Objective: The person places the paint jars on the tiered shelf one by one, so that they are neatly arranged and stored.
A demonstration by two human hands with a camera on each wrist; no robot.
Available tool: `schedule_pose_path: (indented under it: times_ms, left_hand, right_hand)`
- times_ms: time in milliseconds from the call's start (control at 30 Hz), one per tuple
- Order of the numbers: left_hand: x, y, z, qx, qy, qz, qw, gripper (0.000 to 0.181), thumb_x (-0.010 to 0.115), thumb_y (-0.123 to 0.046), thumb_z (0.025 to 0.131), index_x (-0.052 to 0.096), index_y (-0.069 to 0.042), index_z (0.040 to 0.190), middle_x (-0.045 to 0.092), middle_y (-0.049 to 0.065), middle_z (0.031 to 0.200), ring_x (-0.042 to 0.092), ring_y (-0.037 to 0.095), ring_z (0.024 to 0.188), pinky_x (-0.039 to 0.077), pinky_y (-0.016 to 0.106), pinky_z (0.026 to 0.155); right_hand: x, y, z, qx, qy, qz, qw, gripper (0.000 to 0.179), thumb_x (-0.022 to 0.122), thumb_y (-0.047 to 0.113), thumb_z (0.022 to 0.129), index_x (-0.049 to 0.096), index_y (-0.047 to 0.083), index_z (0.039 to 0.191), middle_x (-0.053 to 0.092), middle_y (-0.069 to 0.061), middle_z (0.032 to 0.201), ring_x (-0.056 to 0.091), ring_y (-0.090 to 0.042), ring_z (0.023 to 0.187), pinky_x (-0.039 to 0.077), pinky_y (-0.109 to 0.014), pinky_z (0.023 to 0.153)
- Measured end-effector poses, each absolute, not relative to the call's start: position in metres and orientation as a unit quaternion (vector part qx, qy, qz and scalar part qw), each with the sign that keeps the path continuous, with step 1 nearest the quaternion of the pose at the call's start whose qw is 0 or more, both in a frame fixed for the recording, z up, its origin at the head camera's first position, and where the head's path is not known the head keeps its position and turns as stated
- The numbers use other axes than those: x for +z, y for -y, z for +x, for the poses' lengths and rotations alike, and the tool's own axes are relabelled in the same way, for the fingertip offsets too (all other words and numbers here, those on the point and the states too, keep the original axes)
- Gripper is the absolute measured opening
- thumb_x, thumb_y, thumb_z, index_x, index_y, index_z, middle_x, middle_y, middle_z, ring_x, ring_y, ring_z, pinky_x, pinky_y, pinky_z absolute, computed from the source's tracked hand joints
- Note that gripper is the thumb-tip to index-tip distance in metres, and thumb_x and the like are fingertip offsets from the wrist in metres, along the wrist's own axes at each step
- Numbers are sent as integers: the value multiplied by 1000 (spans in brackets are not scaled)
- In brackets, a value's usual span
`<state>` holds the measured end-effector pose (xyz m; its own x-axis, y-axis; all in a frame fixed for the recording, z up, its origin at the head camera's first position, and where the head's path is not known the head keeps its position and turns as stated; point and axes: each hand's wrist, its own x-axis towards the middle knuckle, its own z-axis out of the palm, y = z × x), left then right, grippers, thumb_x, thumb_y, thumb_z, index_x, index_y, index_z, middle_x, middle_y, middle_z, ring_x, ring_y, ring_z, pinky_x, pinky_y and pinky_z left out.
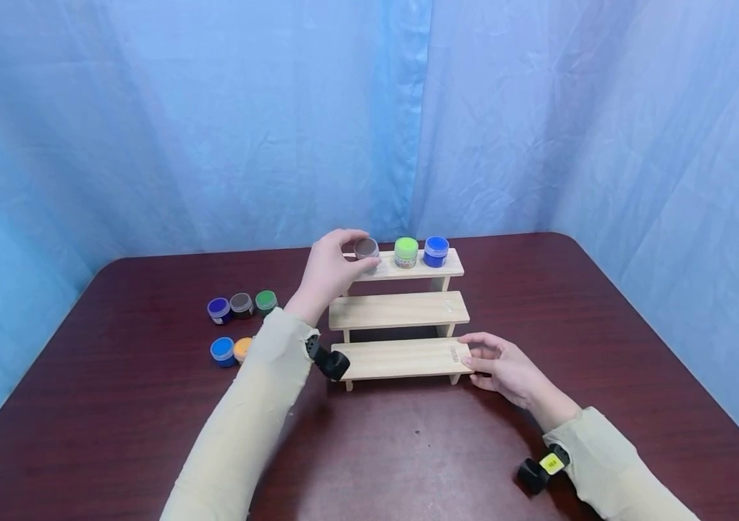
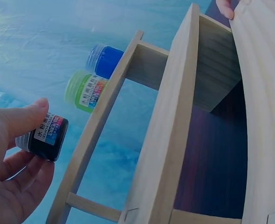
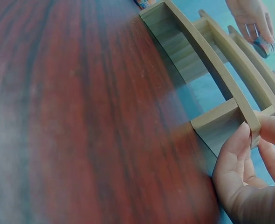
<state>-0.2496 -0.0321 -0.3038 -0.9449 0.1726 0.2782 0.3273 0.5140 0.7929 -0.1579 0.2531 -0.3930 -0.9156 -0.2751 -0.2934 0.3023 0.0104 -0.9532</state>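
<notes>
My left hand (image 1: 333, 269) pinches a dark paint jar (image 2: 48, 135) between thumb and fingers, by the left end of the top step. In the left wrist view a gap shows between this jar and the step's edge. A light-green paint jar (image 1: 406, 252) and a blue paint jar (image 1: 436, 252) stand on the top step to its right. The wooden three-step rack (image 1: 398, 311) has bare middle and bottom steps. My right hand (image 1: 499, 367) grips the right end of the bottom step, thumb and fingers on either side of the board (image 3: 249, 122).
Left of the rack, a purple jar (image 1: 218, 310), a dark jar (image 1: 242, 305) and a green jar (image 1: 266, 302) form a row. Nearer are a blue jar (image 1: 222, 352) and an orange jar (image 1: 242, 350), partly behind the left sleeve. Blue curtains (image 1: 265, 123) hang behind the dark-red table (image 1: 115, 405).
</notes>
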Motion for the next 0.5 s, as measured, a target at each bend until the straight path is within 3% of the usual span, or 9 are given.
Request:
schedule_pose_path:
  times_ms: [500]
  left_hand:
    - [-314,21,-253,-455,872,-161,84,42,73,-19,83,62,-4,121,61,10,111,59,21,101,54,29,84]
  right_hand:
    - [-392,-254,-155,-702,-682,12,205,28,56,-2,90,58,20,107,61,4,88,58,-8,75,51,-20,62]
